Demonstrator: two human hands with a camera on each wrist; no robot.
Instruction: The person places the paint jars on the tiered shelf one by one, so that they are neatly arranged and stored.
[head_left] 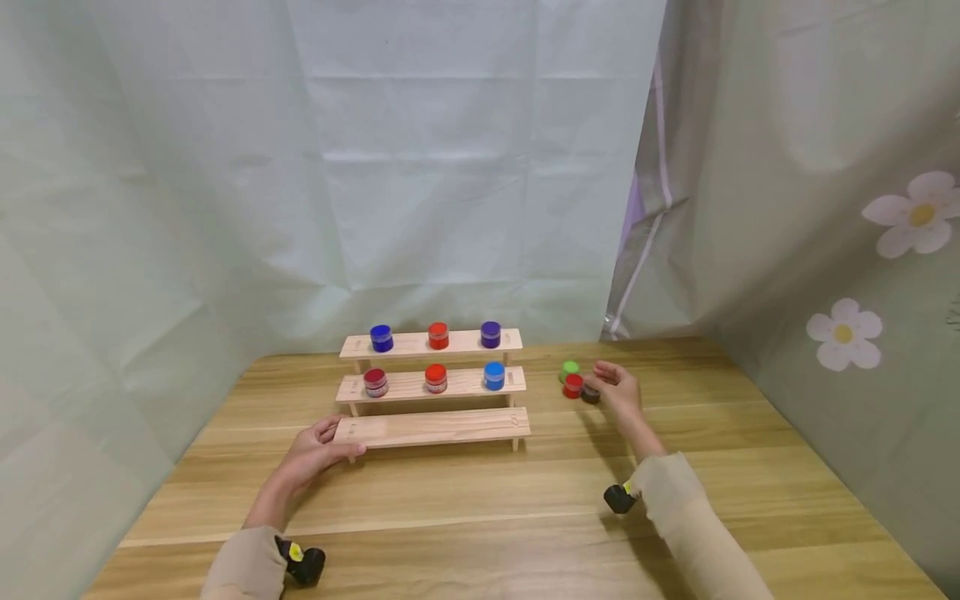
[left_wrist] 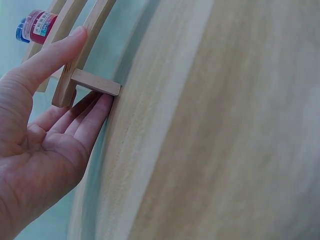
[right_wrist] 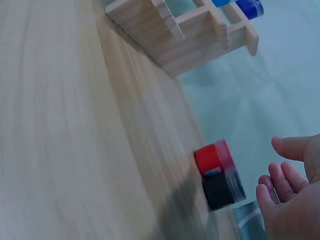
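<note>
A three-tier wooden display stand point(head_left: 431, 427) stands on the table. My left hand point(head_left: 309, 457) grips the left end of its lowest step, thumb along the board and fingers by the leg, as the left wrist view shows. Over on the right, my right hand point(head_left: 619, 400) hovers by a black paint jar point(right_wrist: 218, 191), holding nothing, its fingers relaxed and apart from the jar. A red paint jar point(head_left: 572, 386) touches the black one, and a green jar point(head_left: 570, 369) sits just behind.
On the top step are a dark blue jar point(head_left: 382, 338), a red jar point(head_left: 438, 336) and a purple jar point(head_left: 491, 335). The middle step bears a dark red jar point(head_left: 376, 382), an orange-red jar point(head_left: 436, 378) and a light blue jar point(head_left: 494, 376). A pale curtain point(head_left: 450, 208) hangs behind the table.
</note>
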